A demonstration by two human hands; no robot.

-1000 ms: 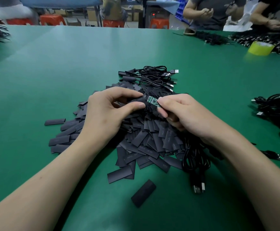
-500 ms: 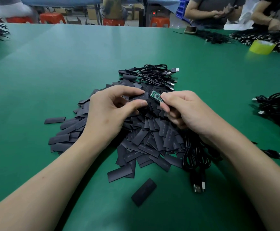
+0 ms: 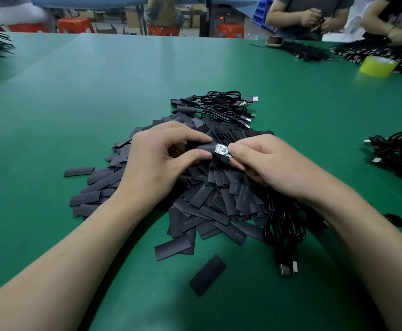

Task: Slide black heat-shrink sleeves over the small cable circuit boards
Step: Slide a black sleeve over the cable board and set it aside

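Observation:
My left hand pinches a black heat-shrink sleeve between thumb and forefinger. My right hand pinches a small green circuit board by its right end. The board's left end sits at the mouth of the sleeve, and most of the board shows between my fingertips. Both hands hover over a big pile of flat black sleeves on the green table. The board's black cable coils under my right wrist and ends in a USB plug.
A bundle of sleeved cables lies behind the pile. One loose sleeve lies near me. More black cables sit at the right. A yellow tape roll and other people's hands are at the far right edge.
My hands have drawn together, and the board's left end has reached the sleeve's opening. The sleeve now points toward the board.

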